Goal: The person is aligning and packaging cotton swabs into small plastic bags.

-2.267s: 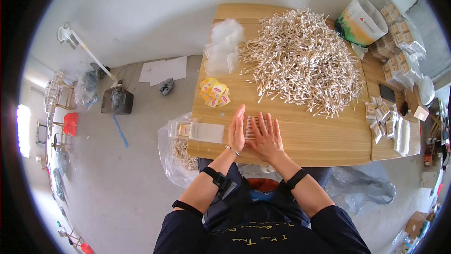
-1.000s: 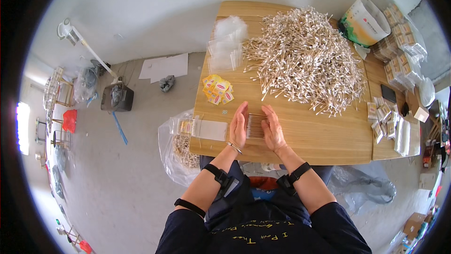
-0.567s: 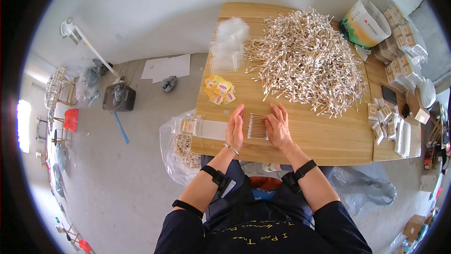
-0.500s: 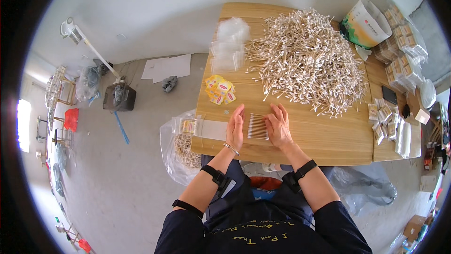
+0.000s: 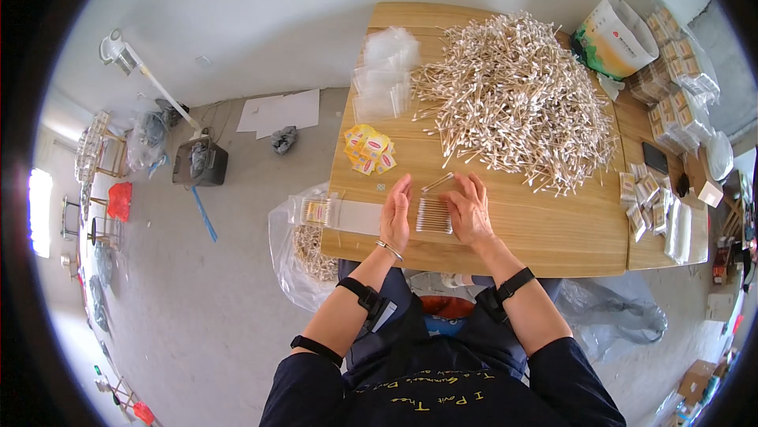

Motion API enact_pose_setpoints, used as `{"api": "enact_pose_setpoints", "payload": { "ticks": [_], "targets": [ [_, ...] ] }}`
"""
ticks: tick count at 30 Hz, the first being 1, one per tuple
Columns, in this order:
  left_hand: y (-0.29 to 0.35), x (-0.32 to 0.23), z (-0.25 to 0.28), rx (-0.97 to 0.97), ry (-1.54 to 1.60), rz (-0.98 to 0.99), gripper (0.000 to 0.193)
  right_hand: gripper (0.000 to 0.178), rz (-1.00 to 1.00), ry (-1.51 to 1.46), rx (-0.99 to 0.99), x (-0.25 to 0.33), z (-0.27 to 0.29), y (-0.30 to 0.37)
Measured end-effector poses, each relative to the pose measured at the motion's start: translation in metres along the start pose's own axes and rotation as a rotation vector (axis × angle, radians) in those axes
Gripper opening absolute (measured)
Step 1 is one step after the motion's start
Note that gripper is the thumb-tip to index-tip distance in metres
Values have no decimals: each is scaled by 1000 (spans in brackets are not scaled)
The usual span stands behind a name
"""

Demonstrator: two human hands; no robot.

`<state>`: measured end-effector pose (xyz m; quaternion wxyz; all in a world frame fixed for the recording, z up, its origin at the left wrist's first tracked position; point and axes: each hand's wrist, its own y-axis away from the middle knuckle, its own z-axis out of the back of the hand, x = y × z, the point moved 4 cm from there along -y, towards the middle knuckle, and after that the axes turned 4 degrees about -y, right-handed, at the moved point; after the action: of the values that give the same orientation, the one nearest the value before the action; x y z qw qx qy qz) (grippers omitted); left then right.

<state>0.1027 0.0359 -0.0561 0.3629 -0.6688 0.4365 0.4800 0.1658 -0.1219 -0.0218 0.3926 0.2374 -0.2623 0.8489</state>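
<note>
A neat row of cotton swabs (image 5: 433, 216) lies side by side on the wooden table (image 5: 545, 241), between my hands. My left hand (image 5: 395, 212) stands on edge at the row's left end, fingers stretched and holding nothing. At the right end is my right hand (image 5: 472, 212), its thumb by the row and its fingers apart and slightly bent. Just beyond the row, a slanting loose swab (image 5: 437, 183) reaches to the right fingertips; whether they touch it is unclear. Farther off rises a large pile of cotton swabs (image 5: 517, 103).
Left of my left hand are a white strip (image 5: 359, 218) and a clear pack of swabs (image 5: 317, 211). Yellow cards (image 5: 369, 149) and clear bags (image 5: 387, 71) lie beyond. To the right are small packs (image 5: 646, 196), a phone (image 5: 654, 158) and a paper bucket (image 5: 617, 38).
A swab now lies slanted beyond the row, by the right fingertips, where none lay before. The row's far edge sits a little nearer me. Both hands have barely moved.
</note>
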Motion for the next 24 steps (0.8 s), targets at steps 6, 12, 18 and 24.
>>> {"api": "enact_pose_setpoints", "payload": {
  "ticks": [6, 12, 18, 24],
  "targets": [
    [-1, -1, -2, -6, -10, 0, 58, 26, -76, -88, -146, -2, 7, -3],
    [-1, 2, 1, -5, -10, -6, 58, 30, -70, 39, -82, 4, 10, 1],
    [0, 2, -1, -1, 22, 21, 61, 35, -172, -146, -76, -8, 12, 5],
    [5, -6, -9, 79, -106, 34, 67, 51, -12, -28, 7, 25, -11, 24]
  ]
}}
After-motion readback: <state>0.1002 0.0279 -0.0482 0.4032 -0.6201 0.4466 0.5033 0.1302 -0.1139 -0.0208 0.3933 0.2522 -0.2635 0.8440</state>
